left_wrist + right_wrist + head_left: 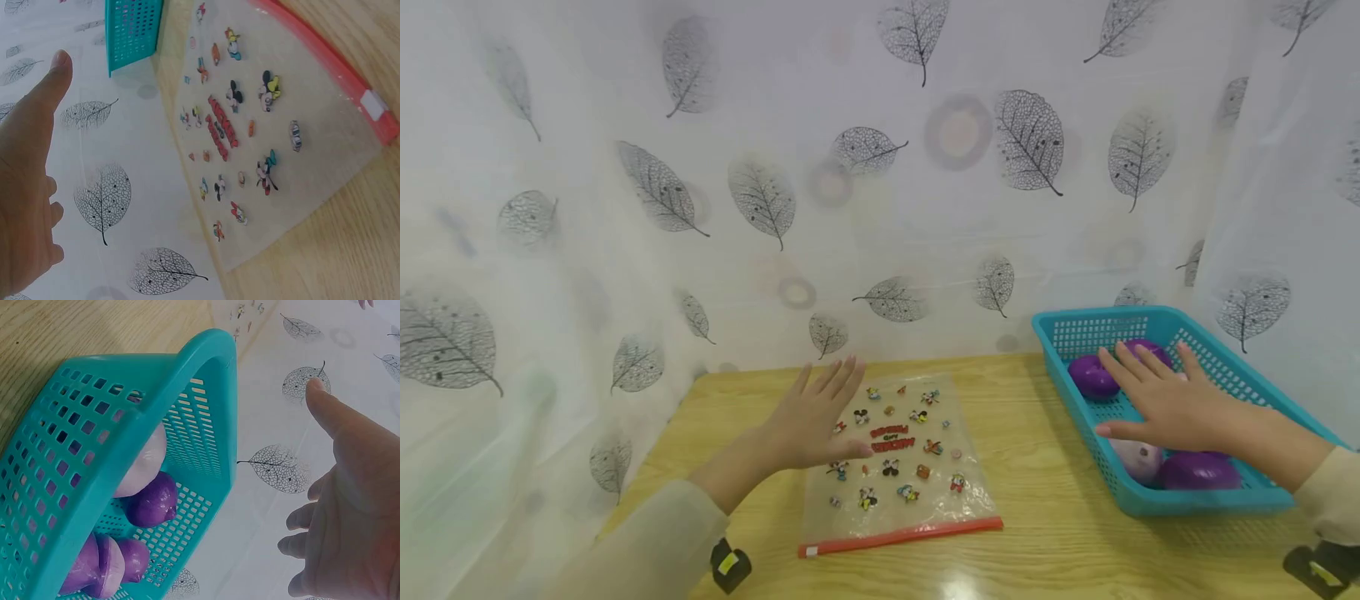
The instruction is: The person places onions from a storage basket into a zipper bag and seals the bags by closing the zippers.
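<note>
My left hand (816, 421) is held above the left part of a clear zip bag (880, 521), its fingers straight and its thumb spread. Cartoon figures and red lettering are printed on the bag, which lies flat with a red slider strip (902, 537) along its near edge. Over the turquoise basket (1101, 454) hovers my right hand (1180, 404), fingers spread and holding nothing. Inside the basket are several glossy purple things, among them a round purple one (1093, 377) and a pale whitish one (1138, 461); their kind is unclear. Part of the contents is hidden behind the right hand.
Everything stands on a wood-grain table (1030, 542). A whitish curtain (880, 233) with dark leaf prints hangs behind the table and along both sides. The basket's right side is close to the curtain.
</note>
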{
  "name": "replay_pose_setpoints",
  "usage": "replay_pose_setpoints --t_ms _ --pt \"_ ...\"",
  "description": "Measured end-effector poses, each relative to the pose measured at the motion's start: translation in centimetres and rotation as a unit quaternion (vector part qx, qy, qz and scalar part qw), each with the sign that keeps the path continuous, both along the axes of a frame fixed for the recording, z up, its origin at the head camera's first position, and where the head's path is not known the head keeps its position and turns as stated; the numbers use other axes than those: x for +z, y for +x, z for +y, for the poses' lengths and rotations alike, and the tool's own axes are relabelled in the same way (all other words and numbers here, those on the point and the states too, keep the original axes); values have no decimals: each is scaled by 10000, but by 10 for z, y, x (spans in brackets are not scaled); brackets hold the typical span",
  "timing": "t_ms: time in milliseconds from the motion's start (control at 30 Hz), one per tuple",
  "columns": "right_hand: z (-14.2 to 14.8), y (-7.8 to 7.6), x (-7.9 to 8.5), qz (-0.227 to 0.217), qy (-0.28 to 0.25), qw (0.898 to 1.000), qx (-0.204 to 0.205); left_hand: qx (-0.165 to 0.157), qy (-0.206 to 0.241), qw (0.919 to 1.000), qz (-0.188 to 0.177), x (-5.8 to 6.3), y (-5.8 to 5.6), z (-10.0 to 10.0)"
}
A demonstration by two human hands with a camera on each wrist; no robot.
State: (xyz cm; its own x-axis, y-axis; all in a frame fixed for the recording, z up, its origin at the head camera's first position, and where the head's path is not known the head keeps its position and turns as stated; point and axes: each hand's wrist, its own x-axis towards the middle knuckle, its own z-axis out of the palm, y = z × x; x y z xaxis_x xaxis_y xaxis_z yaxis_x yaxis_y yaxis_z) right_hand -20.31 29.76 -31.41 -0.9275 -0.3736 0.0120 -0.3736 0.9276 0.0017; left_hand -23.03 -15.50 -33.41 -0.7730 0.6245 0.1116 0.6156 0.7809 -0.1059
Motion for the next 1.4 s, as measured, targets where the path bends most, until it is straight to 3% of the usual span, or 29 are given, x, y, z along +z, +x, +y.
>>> replay_pose_setpoints --t_ms 200,700,1033,1400 --pt "6 -1 1 -67 125 9999 -63 20 -285 9996 -86 -8 -1 1" --pt "13 -7 5 -53 419 9991 -90 -141 -247 9989 -379 -22 4 5" --pt "10 -9 8 -214 665 9975 -74 -274 -441 9970 -570 -34 6 9" --pt "10 -16 8 -636 584 9963 -27 -391 -554 9952 -706 -51 8 15"
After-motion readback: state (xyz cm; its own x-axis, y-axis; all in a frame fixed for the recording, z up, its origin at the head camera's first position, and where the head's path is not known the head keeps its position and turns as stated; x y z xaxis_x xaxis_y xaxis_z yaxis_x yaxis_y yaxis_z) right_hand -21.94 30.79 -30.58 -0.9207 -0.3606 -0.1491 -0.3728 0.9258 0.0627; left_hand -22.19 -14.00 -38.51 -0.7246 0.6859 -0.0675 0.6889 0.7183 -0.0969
